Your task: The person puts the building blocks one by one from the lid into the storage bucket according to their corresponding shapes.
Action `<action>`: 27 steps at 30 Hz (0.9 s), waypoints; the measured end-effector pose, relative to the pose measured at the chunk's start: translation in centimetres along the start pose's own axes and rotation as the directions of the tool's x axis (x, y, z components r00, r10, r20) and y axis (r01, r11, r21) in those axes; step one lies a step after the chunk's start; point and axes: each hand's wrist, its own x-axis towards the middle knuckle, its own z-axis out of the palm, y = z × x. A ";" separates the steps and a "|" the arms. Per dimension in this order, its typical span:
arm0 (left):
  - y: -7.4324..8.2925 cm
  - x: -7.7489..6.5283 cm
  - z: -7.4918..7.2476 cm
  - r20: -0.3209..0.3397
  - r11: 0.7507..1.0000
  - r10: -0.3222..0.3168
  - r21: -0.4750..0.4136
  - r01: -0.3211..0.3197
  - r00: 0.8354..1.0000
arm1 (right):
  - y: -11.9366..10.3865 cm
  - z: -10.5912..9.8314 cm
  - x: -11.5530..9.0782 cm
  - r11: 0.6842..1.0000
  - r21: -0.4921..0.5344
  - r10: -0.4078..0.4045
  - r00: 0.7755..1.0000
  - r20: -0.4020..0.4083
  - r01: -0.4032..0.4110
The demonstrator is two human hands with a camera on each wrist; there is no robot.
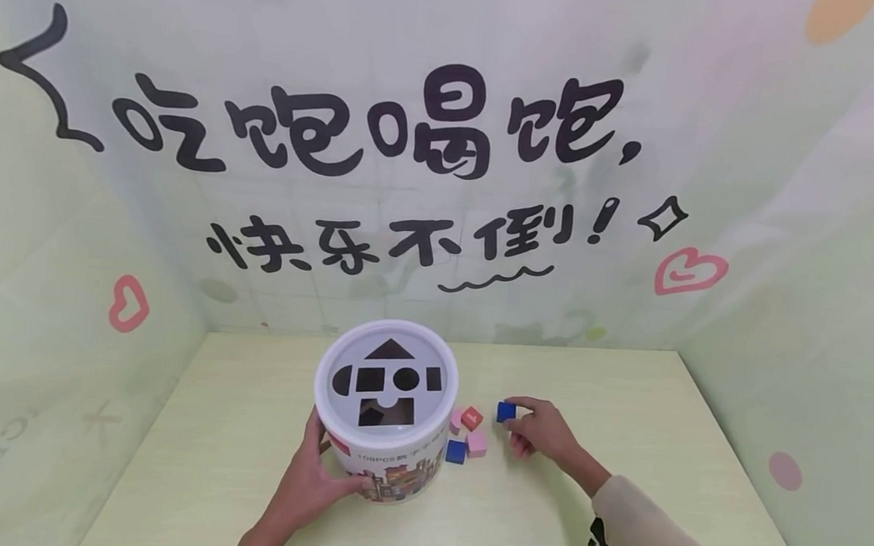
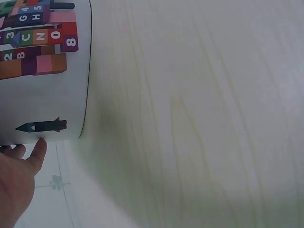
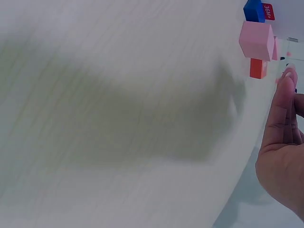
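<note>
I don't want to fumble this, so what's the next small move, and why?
Probably carry the pinched blue block toward the lid's square hole: the right hand has it at the fingertips, its visible face looks squarish, and the left hand holds the bucket.

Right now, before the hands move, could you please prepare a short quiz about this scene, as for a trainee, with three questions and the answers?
1. True or false: the left hand touches nothing.
2. What does the right hand pinch? A) a pink block; B) a blue block; C) a red block.
3. Fill in the missing word: on the lid, the hole nearest to the back wall has the shape of a ____.

Key:
1. False; it holds the bucket.
2. B.
3. Triangle.
</note>
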 end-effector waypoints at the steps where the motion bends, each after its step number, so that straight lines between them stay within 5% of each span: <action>1: 0.0 0.0 0.0 0.000 1.000 0.001 0.001 -0.001 1.000 | -0.3 -0.2 -0.1 1.000 -0.013 -0.014 1.000 -0.001 0.014; 17: -0.1 0.0 0.0 0.008 1.000 -0.001 -0.001 0.001 1.000 | -5.6 -2.5 -0.3 0.987 -0.059 -0.146 0.986 0.082 0.151; 27: -0.1 0.0 0.0 0.001 1.000 -0.012 0.012 0.012 1.000 | -9.0 -3.2 -0.6 0.988 -0.047 -0.146 0.986 0.084 0.150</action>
